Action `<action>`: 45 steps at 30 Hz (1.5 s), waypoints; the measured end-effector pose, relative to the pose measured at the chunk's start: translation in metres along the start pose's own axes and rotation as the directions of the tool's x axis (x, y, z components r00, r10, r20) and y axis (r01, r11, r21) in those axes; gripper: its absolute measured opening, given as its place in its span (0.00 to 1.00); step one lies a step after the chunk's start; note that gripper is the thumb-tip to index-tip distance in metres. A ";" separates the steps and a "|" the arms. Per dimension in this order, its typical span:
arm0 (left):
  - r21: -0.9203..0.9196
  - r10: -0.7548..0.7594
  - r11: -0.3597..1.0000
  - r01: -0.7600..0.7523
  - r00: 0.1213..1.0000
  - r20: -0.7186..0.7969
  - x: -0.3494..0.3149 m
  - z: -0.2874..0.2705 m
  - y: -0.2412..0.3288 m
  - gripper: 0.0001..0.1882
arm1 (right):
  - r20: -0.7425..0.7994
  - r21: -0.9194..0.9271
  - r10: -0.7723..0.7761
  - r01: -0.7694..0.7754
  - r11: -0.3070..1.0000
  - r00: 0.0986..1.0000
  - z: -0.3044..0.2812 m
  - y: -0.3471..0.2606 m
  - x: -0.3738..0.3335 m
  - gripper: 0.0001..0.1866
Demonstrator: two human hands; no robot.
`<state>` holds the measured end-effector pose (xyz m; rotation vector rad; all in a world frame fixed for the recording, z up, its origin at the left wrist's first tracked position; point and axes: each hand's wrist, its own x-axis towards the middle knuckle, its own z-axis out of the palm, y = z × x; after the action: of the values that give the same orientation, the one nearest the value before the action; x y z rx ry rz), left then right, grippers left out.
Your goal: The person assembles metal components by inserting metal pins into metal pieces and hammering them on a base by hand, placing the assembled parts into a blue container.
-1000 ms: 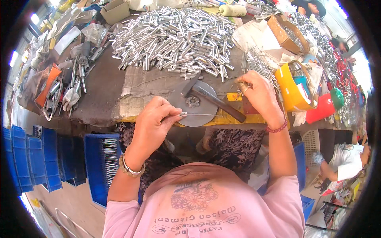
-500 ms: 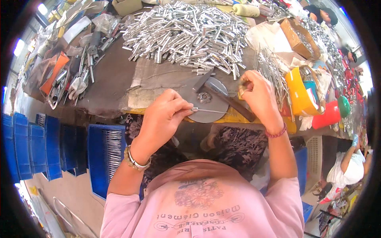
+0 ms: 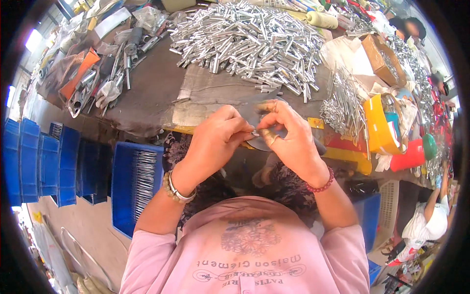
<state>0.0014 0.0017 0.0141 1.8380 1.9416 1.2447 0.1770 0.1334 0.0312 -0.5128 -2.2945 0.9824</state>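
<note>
My two hands meet above a grey round disc point(image 3: 251, 113) at the front edge of the worktable. Between thumb and forefinger, my left hand point(image 3: 218, 139) pinches a thin metal rod point(image 3: 255, 133) with a thicker tubular end; only a small bright bit shows now. My right hand point(image 3: 296, 139), its thumb wrapped in tape, is closed at the same spot, and what its fingertips grip is hidden. Beneath the right hand lies a hammer, mostly covered, with its handle end point(image 3: 319, 147) sticking out. Beyond the disc spreads a large heap of short silvery metal tubes point(image 3: 249, 44).
Thin metal rods point(image 3: 342, 100) lie right of the disc, beside a yellow container point(image 3: 379, 125) and a red one point(image 3: 409, 156). A blue crate point(image 3: 120, 191) of rods stands below left. Tools and bags crowd the far left. Another person point(image 3: 426, 215) is at far right.
My right hand has come left and down from beside the hammer to meet my left hand. My left hand has shifted slightly right. The rod and hammer are now mostly hidden.
</note>
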 end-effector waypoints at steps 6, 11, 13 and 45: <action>-0.082 -0.029 0.996 0.031 0.999 0.019 0.002 -0.001 -0.002 0.11 | 0.007 -0.202 -0.153 0.151 0.968 0.988 0.000 -0.014 0.003 0.20; -0.232 -0.122 0.964 0.132 0.991 0.056 0.000 0.002 -0.007 0.08 | 0.061 -0.370 -0.203 0.211 0.905 0.977 -0.001 -0.019 -0.006 0.21; -0.212 -0.114 0.969 0.127 0.991 0.071 0.001 -0.002 -0.006 0.08 | -0.012 -0.465 -0.225 0.194 0.864 0.974 -0.014 -0.015 -0.007 0.22; -0.265 -0.160 0.947 0.180 0.982 0.097 0.003 -0.001 -0.008 0.07 | -0.059 -0.442 -0.184 0.140 0.886 0.981 -0.050 -0.014 -0.057 0.20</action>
<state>-0.0062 0.0052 0.0108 1.5250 1.7459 1.2948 0.2502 0.1188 0.0491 -0.5227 -2.4227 0.3455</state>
